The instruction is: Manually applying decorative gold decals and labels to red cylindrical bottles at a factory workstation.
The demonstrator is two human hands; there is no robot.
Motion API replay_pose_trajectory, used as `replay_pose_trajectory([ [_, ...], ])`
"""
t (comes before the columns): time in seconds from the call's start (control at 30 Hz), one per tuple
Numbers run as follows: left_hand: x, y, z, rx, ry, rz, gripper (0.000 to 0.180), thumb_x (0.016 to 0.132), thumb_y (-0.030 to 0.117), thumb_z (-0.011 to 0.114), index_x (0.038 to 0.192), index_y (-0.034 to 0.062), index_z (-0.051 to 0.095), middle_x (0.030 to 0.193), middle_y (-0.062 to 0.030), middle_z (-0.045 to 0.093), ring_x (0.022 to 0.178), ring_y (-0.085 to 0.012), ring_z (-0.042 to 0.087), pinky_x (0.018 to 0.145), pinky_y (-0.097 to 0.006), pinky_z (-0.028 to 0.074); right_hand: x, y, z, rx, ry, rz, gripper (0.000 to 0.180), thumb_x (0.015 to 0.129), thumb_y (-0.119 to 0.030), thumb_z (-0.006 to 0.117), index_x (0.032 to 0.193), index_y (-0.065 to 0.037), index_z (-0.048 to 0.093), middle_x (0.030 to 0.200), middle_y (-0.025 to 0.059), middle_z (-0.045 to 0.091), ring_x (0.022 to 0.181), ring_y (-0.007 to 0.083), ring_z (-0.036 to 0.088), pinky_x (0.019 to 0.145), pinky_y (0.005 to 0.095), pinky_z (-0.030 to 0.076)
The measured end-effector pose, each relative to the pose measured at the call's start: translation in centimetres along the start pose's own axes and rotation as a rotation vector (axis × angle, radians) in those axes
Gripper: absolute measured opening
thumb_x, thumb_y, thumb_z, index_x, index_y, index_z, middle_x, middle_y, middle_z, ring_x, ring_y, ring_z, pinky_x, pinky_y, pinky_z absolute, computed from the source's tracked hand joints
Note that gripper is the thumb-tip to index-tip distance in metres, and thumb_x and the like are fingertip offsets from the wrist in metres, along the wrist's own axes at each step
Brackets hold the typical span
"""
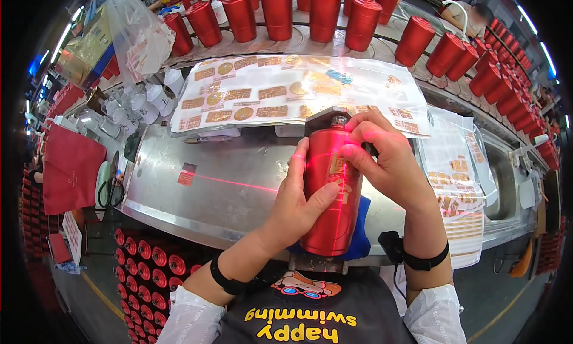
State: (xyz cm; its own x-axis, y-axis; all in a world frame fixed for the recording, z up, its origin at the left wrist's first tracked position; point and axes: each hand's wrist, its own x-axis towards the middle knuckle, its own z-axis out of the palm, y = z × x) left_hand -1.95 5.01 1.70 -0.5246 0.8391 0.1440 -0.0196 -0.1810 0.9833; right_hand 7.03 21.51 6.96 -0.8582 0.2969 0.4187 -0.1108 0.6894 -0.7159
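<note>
A red metallic bottle (325, 224) with a bare threaded neck lies lengthwise in front of me, its neck pointing away. Gold lettering (336, 174) runs along its face, and red laser lines cross it. My left hand (295, 204) grips its left side, thumb pressed on the front by the lettering. At the upper right of the bottle, the thumb and fingers of my right hand (385, 156) are pinched together against its shoulder; what they hold, if anything, is too small to make out. A metal bracket (327, 114) stands behind the neck, and a blue cloth (359, 236) lies under the bottle.
Transfer sheets with gold prints (239, 96) cover the table's far side. A small red decal piece (187, 174) lies on the steel tabletop (161, 147). Red bottles (279, 16) line the conveyor behind. White-capped clear bottles (143, 102) stand left; a sink (504, 195) is right.
</note>
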Motion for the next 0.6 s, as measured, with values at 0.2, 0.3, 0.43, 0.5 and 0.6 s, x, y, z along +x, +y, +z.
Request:
replay_pose_trajectory([
  [0.2,-0.01,-0.32,0.0,0.054,0.002,0.043,0.086,0.09,0.031,0.065,0.146,-0.008,0.012,0.133,-0.0229,0.047,0.123,-0.0264,0.049,0.104,-0.036,0.037,0.04,-0.03,0.05,-0.033,0.01,-0.01,0.017,0.082,-0.011,0.067,0.086,0.003,0.059,0.098,0.0179,0.059,0.092,0.0346,0.057,0.08,0.0395,0.048],
  [0.3,-0.05,-0.52,-0.11,0.057,0.002,0.036,0.086,0.091,0.032,0.064,0.146,-0.0084,0.012,0.134,-0.0231,0.046,0.124,-0.0265,0.048,0.104,-0.036,0.036,0.03,-0.02,0.15,-0.027,0.019,-0.011,0.017,0.082,-0.011,0.067,0.086,0.003,0.059,0.097,0.0177,0.059,0.091,0.0347,0.058,0.079,0.0395,0.048],
  [0.43,-0.09,-0.69,-0.14,0.053,0.012,0.055,0.086,0.092,0.034,0.063,0.146,-0.0091,0.012,0.135,-0.0229,0.045,0.124,-0.0256,0.047,0.104,-0.035,0.036,0.06,0.02,0.11,-0.037,0.026,-0.025,0.017,0.082,-0.012,0.067,0.086,0.003,0.059,0.097,0.0176,0.059,0.091,0.0349,0.057,0.08,0.0396,0.048],
  [0.5,-0.05,-0.68,-0.18,0.023,0.003,0.056,0.083,0.093,0.033,0.061,0.146,-0.0088,0.012,0.135,-0.0223,0.045,0.124,-0.0246,0.047,0.104,-0.035,0.037,0.11,-0.01,-0.07,-0.093,-0.016,-0.034,0.013,0.084,-0.008,0.067,0.086,0.001,0.058,0.101,0.0123,0.059,0.088,0.0239,0.06,0.075,0.0308,0.048],
  [0.6,0.06,-0.35,-0.38,-0.047,-0.01,0.03,0.078,0.096,0.031,0.056,0.147,-0.008,0.012,0.136,-0.0211,0.044,0.123,-0.0224,0.048,0.103,-0.033,0.038,0.3,-0.02,-0.01,-0.092,-0.007,-0.024,0.013,0.084,-0.008,0.067,0.085,0.001,0.058,0.101,0.0123,0.059,0.088,0.024,0.06,0.075,0.0309,0.048],
])
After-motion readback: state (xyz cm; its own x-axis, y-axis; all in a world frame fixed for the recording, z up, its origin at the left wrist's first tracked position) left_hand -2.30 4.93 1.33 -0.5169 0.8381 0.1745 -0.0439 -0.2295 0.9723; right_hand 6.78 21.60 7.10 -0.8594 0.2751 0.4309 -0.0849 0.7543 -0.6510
